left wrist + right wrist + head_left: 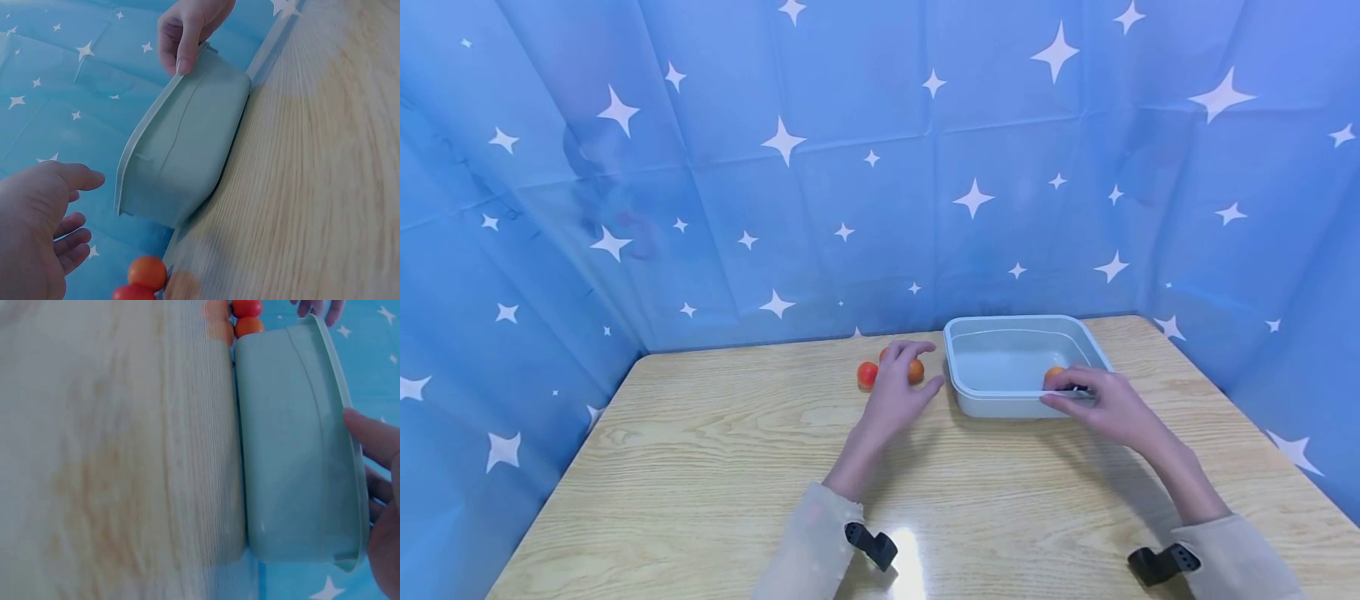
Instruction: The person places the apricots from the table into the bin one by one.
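Observation:
A pale blue-green plastic bin [1000,405] stands upright at the back right of the table. My right hand [1101,404] grips its near rim, thumb outside and fingers over the inner side. Close to those fingertips, an orange ball [1054,374] shows inside the bin, partly hidden. Left of the bin, my left hand [895,387] hovers with fingers spread and holds nothing. Beneath and beside it lie a red ball [867,375], an orange ball [916,372] and another reddish ball [883,355] mostly covered by the fingers. Whether they are fruit, I cannot tell.
The wooden table [700,467] runs back to a blue curtain [850,167] with white stars, which also hangs along both sides. Small black cameras [871,546] are strapped on both sleeves.

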`<state>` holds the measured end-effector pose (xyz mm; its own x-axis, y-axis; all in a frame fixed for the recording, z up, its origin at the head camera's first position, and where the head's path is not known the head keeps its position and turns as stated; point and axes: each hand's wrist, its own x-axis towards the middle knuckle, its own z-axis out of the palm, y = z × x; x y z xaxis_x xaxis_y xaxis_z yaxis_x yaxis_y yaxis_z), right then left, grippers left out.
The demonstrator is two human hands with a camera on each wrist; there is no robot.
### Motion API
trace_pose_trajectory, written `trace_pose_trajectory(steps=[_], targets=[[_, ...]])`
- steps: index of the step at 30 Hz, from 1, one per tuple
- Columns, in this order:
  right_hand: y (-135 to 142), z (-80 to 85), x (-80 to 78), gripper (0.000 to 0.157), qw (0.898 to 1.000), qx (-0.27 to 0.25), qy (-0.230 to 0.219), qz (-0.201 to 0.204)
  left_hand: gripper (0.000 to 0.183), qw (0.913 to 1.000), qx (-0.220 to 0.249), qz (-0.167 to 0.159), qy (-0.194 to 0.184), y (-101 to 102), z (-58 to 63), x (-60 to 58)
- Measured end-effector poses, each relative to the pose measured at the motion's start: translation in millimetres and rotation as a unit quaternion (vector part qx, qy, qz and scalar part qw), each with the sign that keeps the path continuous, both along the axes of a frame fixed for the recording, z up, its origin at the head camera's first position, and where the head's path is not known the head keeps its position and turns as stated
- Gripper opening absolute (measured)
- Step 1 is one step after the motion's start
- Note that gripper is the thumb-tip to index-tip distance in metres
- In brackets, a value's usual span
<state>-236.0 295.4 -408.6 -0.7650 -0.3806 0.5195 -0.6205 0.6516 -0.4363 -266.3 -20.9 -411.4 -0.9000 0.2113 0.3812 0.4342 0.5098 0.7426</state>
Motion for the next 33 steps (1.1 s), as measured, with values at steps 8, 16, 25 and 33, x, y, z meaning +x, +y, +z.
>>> trace_pose_trajectory(steps=[8, 16, 25, 33], targets=[[0.7, -0.8, -0.1, 0.022, 1.0, 0.0, -0.001, -0.003, 0.045, 0.9998, 0.017, 0.007, 0.002, -17.6, -3.3, -4.7], [1.6, -2.1, -1.0, 0.022, 1.0, -0.003, -0.006, -0.005, 0.043, 0.9993, 0.038, 0.006, -0.001, -33.5, -9.0, -7.5], [1.2, -1.6, -0.7, 0.023, 1.0, -0.007, 0.002, 0.002, 0.041, 0.9989, 0.032, 0.028, -0.02, -46.8, -15.5, -11.2], [1.5, -2.0, -0.9, 0.02, 1.0, 0.0, -0.005, -0.001, 0.048, 0.998, 0.0, 0.058, -0.022, -58.6, -22.1, -15.8]])
